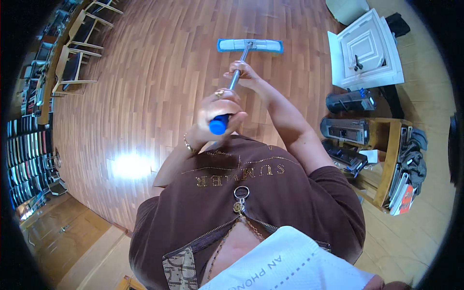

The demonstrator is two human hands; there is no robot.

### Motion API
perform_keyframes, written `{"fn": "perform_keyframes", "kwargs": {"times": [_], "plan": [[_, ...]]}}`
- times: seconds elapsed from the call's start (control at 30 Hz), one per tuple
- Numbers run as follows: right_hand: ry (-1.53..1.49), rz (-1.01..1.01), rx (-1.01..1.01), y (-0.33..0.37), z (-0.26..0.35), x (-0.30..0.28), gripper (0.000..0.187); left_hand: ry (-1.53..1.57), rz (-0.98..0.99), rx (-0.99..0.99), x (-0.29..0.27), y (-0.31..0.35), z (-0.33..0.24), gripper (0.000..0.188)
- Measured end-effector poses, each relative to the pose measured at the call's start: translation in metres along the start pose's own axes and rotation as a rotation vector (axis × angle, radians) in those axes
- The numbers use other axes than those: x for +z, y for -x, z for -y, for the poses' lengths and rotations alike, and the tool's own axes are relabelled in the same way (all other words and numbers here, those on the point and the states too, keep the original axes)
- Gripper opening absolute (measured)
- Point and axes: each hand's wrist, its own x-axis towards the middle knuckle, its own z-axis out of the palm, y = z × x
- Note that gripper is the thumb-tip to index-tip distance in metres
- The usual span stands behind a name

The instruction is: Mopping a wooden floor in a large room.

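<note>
The left hand [221,105] is gripping the mop [234,81] near its blue-capped end, fingers curled around the pole. The right hand [245,75] is holding the pole farther along, fingers bent round it. The mop's flat blue-and-white head is lying ahead on the wooden floor [164,63]. Chairs [71,66] are standing leftward.

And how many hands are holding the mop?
2: the left hand is around the blue handle end; the right hand is farther along the metal pole, nearer the mop head. No others show.
</note>
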Motion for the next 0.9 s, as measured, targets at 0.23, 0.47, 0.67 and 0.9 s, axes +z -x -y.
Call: {"fn": "perform_keyframes", "kwargs": {"times": [0.23, 0.47, 0.67, 0.9], "plan": [[1.47, -0.135, -0.698, 0.0, 0.021, 0.015, 0.023, 0.005, 0.177, -0.058, -0.013, -0.028, 0.014, 0.021], [1.434, -0.294, -0.721, -0.009, 0.042, 0.086, 0.028, 0.18, 0.322, 0.005, -0.061, -0.092, -0.014, 0.026], [1.463, -0.266, -0.699, -0.054, 0.078, 0.047, 0.029, 0.21, 0.302, -0.05, -0.065, -0.139, 0.03, 0.026], [0.128, -0.091, -0.276, -0.159, 0.132, -0.068, 0.023, 0.066, 0.234, -0.133, -0.049, -0.202, 0.13, 0.023]]}}
